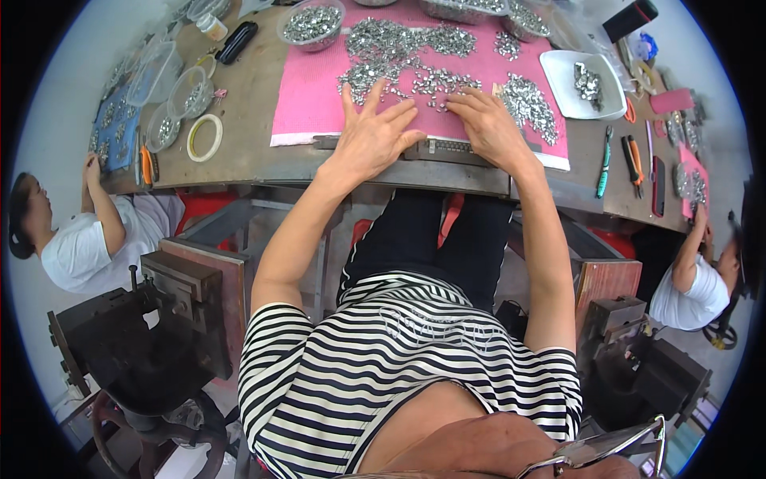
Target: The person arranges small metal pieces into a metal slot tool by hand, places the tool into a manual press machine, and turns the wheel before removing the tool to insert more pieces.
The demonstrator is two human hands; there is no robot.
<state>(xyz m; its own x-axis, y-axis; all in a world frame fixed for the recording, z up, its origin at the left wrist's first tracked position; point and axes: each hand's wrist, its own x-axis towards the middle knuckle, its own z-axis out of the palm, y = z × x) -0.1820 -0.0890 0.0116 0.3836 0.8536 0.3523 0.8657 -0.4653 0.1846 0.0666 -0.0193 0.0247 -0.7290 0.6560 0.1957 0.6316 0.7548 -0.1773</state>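
The long brown wooden table (247, 96) carries everything, and at its middle lies a pink textured rectangular mat (315, 100). Across the mat's upper half, from eleven to two o'clock of the hands, spreads a heap of small shiny silver metal pieces (399, 40). At the mat's near edge, at six o'clock, sits a narrow dark metal slotted bar (451, 148). The left hand (373, 132) rests flat on the mat, fingers spread wide and holding nothing. The right hand (488, 124) lies palm down just beside it at three o'clock, fingers (459, 104) stretched toward a few loose pieces; whether they pinch one cannot be told.

The work looks to be at the sorting stage: drawing pieces from the heap toward the bar. The next move likely calls for a fine fingertip pick of a single piece without dragging its neighbours.

At one o'clock stands a white rectangular plastic tray (562, 84).
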